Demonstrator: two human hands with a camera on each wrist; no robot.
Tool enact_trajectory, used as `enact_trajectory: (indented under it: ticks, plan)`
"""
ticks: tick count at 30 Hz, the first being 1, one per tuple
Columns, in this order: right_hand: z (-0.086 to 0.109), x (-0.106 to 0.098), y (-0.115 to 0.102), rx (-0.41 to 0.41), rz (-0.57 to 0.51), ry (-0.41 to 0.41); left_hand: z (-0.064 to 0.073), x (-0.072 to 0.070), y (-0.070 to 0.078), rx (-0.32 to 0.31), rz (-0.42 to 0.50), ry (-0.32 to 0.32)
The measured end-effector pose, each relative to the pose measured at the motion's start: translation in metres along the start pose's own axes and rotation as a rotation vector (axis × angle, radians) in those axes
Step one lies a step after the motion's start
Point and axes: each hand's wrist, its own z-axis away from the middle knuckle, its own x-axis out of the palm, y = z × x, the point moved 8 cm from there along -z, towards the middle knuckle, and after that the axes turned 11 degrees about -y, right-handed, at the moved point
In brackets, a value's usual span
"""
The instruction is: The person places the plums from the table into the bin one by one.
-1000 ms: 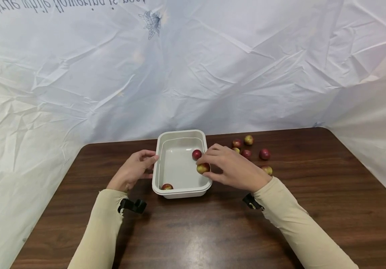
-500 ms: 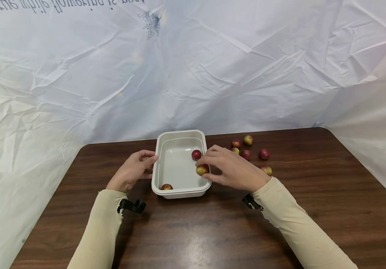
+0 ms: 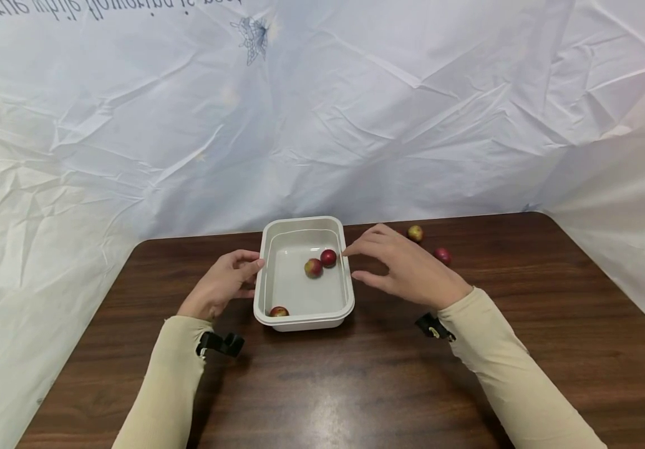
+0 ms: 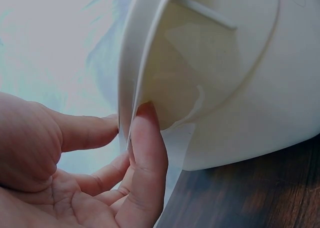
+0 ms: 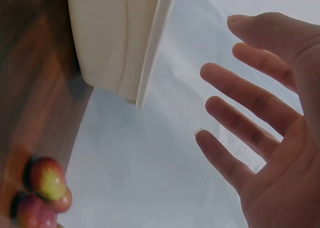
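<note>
A white plastic tub (image 3: pixel 300 294) stands on the table with three small apples in it. One red-and-yellow apple (image 3: pixel 314 268) lies close to a darker red apple (image 3: pixel 329 258), and another apple (image 3: pixel 279 312) sits at the near left corner. My left hand (image 3: pixel 221 280) pinches the tub's left rim, thumb on one side and index finger (image 4: pixel 149 143) beneath the lip in the left wrist view. Just off the right rim, my right hand (image 3: pixel 398 265) holds nothing; its fingers are spread and relaxed in the right wrist view.
More apples lie on the brown table (image 3: pixel 322 380) to the right: a yellowish apple (image 3: pixel 415 234) at the back and a red apple (image 3: pixel 442 255) nearer. My right hand hides others, though a cluster shows around a red-yellow apple (image 5: pixel 48 178). White sheeting (image 3: pixel 322 125) hangs behind.
My right hand has let go of the red-and-yellow apple, which now lies inside the tub near the red one. The hand has moved right, out past the rim. My left hand has stayed put.
</note>
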Motion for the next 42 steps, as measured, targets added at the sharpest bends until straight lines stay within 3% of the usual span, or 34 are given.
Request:
enact_trajectory:
  ticks: [11,22,31,42]
  plan:
    - [0.016,-0.024,0.028,0.127,0.039,0.080,-0.001,0.000,-0.001,0.001,0.007,0.009]
    - [0.028,-0.035,0.060,0.222,0.038,0.132,-0.001,0.000,-0.001,0.004,0.008,0.010]
    - [0.042,-0.038,0.083,0.363,-0.004,0.067,0.000,0.000,-0.001,-0.005,0.007,0.010]
    - [0.054,-0.033,0.108,0.402,-0.028,0.047,0.002,0.003,0.000,-0.007,0.005,0.008]
